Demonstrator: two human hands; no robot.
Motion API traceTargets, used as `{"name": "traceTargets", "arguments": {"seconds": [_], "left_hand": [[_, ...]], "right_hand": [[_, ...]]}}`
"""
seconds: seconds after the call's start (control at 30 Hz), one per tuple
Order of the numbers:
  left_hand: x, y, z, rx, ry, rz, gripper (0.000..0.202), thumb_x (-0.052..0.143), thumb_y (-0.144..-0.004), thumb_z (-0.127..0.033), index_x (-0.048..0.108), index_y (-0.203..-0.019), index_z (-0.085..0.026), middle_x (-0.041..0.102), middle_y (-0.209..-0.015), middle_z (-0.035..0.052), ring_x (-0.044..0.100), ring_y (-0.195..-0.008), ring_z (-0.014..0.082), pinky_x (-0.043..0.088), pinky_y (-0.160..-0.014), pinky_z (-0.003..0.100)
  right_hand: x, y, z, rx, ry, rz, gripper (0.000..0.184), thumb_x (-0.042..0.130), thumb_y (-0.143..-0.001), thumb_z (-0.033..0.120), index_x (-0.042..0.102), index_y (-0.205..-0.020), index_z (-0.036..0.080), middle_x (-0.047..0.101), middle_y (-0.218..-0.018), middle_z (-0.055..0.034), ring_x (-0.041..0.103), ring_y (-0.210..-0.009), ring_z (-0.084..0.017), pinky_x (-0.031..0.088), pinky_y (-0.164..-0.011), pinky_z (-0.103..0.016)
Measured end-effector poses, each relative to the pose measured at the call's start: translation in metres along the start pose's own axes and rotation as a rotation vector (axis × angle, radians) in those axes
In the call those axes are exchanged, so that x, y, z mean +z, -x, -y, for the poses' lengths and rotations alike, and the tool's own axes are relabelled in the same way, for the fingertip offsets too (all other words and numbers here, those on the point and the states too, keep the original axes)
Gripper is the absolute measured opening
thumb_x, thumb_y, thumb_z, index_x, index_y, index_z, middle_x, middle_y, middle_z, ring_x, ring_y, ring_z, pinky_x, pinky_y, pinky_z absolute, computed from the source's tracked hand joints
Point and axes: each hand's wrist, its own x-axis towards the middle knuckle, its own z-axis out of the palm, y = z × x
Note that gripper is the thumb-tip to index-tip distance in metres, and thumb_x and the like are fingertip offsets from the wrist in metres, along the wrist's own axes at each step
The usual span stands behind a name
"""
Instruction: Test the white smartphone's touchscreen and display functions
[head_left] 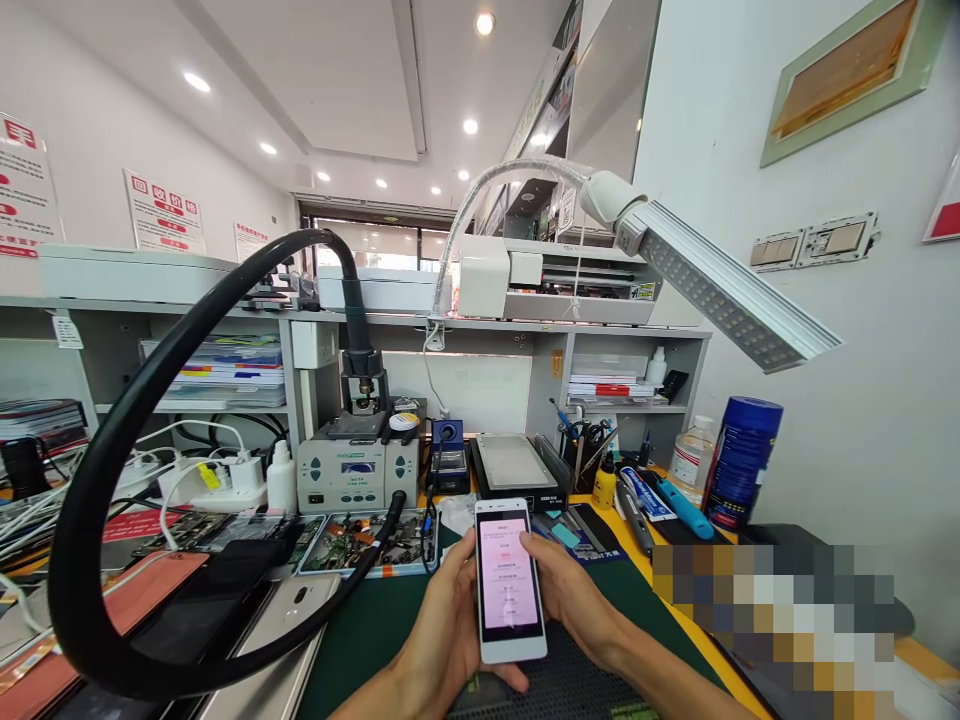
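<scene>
A white smartphone (512, 645) with its screen lit in pink and lines of text is held upright above the green mat. My left hand (446, 610) wraps its left edge, with fingers reaching behind and under it. On the other edge, my right hand (574, 600) grips the phone, its thumb lying at the upper right of the screen. The fingers behind the phone are mostly hidden. Below the hands lies a dark textured pad (577, 685) on the green mat (360, 640).
A hot-air rework station (356, 470) with a thick black hose (67, 500) arches over several phones at left. Behind the phone stands a flat heating plate (514, 462). A tray of circuit boards (360, 545), a blue can (746, 460) and a lamp (727, 280) surround the workspace.
</scene>
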Motion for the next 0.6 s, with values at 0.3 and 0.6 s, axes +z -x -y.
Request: {"name": "traceTargets", "arguments": {"seconds": [0.3,0.6], "left_hand": [[-0.0020,-0.0019,0.0011,0.020,-0.008,-0.015,0.058,0.044,-0.087,-0.062,0.061,-0.120,-0.017,0.057,-0.086,0.0095,0.062,-0.087,0.0320,0.057,-0.049,0.037],[-0.0068,-0.0010,0.0033,0.025,0.010,0.032,0.061,0.042,-0.088,-0.062,0.055,-0.129,-0.019,0.063,-0.100,0.0136,0.064,-0.088,0.0313,0.058,-0.053,0.040]], "right_hand": [[-0.0013,-0.0002,-0.0031,-0.019,0.033,-0.010,0.044,0.047,-0.092,0.053,0.064,-0.111,0.017,0.070,-0.095,-0.0087,0.062,-0.096,-0.028,0.047,-0.082,-0.041],[-0.0015,0.0012,-0.0021,-0.020,0.101,-0.049,0.030,0.056,-0.090,0.045,0.064,-0.104,0.020,0.068,-0.093,-0.0047,0.060,-0.088,-0.024,0.047,-0.074,-0.036]]}}
